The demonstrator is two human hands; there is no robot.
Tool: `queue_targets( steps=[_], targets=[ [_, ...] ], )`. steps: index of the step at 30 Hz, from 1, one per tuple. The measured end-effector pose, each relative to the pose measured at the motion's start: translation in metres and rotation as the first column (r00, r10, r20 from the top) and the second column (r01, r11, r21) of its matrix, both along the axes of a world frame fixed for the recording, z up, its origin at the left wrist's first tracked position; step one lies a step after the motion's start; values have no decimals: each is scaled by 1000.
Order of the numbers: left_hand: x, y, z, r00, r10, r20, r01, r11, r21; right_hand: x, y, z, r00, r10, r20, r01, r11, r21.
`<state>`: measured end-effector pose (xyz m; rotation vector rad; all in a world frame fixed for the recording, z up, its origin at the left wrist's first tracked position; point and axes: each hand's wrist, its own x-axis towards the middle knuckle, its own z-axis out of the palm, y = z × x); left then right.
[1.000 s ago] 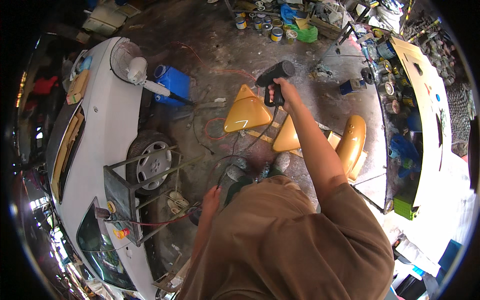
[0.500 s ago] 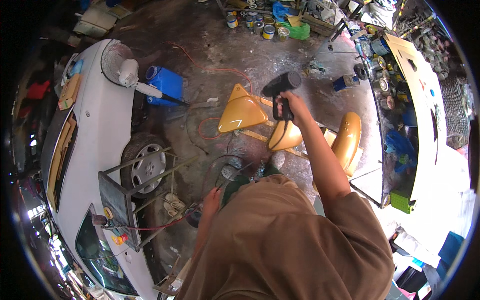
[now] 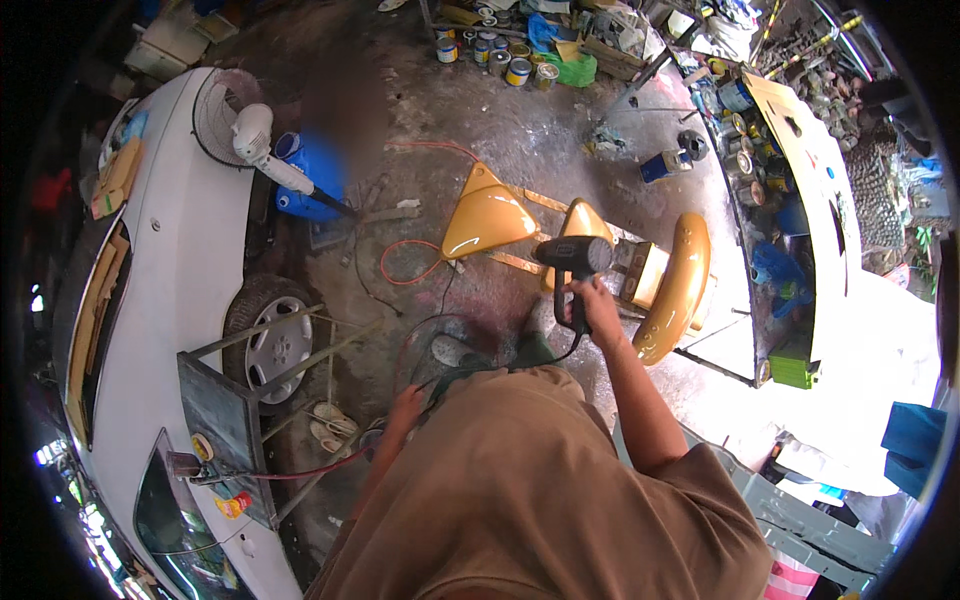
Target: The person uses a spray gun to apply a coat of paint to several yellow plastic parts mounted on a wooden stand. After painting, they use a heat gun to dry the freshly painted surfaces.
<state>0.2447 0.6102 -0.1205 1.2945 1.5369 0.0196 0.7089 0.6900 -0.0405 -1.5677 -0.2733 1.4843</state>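
The right hand [image 3: 600,303] was wrapped around the grip of a black heat gun [image 3: 572,262], held above the yellow panels [image 3: 487,213] on the concrete floor [image 3: 520,130]. The left hand [image 3: 407,408] was closed on a black cord [image 3: 470,368] near the waist.

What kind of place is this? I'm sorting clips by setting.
Most likely a vehicle body and paint workshop. A white car stands on a stained concrete floor, glossy yellow body panels rest on a rack, and paint cans crowd the far wall. The right hand aims a black heat gun at the panels.
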Motion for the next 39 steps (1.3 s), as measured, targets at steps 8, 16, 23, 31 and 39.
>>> queue_targets(
  steps=[8, 16, 23, 31, 39],
  targets=[
    [-83, -37, -60, 995, -20, -95, 20, 1000, 2, -125, -44, -21, 806, 319, 499, -366, 931, -4],
    [-133, -62, -117, 1000, 26, 17, -26, 999, 25, -232, -23, -7, 385, 640, 665, -723, 657, -214],
    [-137, -65, -132, 985, 161, 68, -173, 947, 270, -239, -10, -5, 404, 572, 714, -753, 651, -96],
    [-112, -27, -78, 998, 40, 42, -50, 958, 283, -158, -6, -4, 759, 190, 623, -293, 954, 65],
    [-98, -12, -71, 992, 1, 128, -39, 954, 298, -108, 16, 8, 840, 0, 542, -64, 993, 100]
  ],
)
